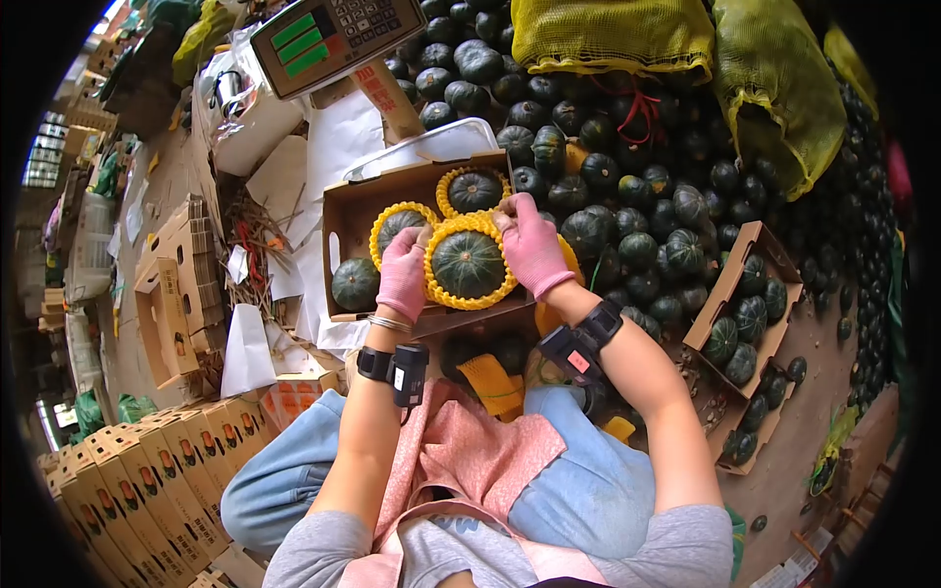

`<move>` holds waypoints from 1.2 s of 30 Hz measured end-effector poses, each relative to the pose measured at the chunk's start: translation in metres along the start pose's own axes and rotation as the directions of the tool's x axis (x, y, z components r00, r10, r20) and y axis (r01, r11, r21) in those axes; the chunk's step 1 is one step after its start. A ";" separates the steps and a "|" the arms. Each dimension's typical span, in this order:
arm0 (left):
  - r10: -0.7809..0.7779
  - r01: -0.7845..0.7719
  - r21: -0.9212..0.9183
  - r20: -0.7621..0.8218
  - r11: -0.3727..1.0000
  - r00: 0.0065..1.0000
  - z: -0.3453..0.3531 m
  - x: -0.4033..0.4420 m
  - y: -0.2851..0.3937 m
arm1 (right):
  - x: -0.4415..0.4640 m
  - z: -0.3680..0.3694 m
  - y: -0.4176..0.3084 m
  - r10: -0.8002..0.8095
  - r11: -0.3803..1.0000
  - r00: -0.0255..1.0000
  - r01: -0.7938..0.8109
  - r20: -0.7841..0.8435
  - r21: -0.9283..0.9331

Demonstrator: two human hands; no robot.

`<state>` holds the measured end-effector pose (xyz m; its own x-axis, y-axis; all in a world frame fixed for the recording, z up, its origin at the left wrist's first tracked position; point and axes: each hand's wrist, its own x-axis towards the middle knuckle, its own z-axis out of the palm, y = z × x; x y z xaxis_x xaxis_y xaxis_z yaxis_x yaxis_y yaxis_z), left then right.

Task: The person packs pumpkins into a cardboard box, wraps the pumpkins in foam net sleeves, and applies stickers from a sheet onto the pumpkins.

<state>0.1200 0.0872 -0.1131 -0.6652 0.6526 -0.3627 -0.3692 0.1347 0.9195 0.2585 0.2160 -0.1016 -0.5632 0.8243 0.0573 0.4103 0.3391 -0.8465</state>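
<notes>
Both my hands wear pink fingerless-looking gloves and grip the yellow foam net (438, 290) around a dark green pumpkin (469, 263). My left hand (404, 269) pinches the net at its left side, and my right hand (532, 242) pinches it at the upper right. This pumpkin is held over the front of an open cardboard box (340, 218). Inside the box, a second netted pumpkin (475, 190) sits at the back right and another netted pumpkin (397, 225) at the left. A bare pumpkin (355, 284) lies in the front left corner.
The box rests on a scale's metal tray (431, 147); its display (299, 44) stands behind. Loose pumpkins (637, 250) pile up at the right, near a box of pumpkins (750, 294). Yellow foam nets (490, 384) lie by my lap. Folded cartons (147, 480) line the lower left.
</notes>
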 end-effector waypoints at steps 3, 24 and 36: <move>0.503 -0.384 0.614 -0.025 0.690 0.864 0.006 -0.012 0.012 | 0.004 -0.012 -0.012 -0.199 0.951 0.980 0.186 -0.027 -0.248; 0.454 -0.652 0.367 0.495 0.664 0.741 0.009 -0.049 0.026 | -0.037 -0.038 -0.021 -0.194 0.980 0.971 0.197 0.143 -0.011; -0.138 -0.333 0.631 0.338 -0.701 0.931 -0.087 0.069 0.072 | -0.036 -0.105 0.008 -0.154 0.048 0.870 -0.466 0.467 0.884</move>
<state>-0.0094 0.0769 -0.0852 -0.3491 0.8411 -0.4132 0.8895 0.1587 -0.4284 0.3573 0.2367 -0.0549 -0.8888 0.4534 -0.0668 -0.3517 -0.7684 -0.5347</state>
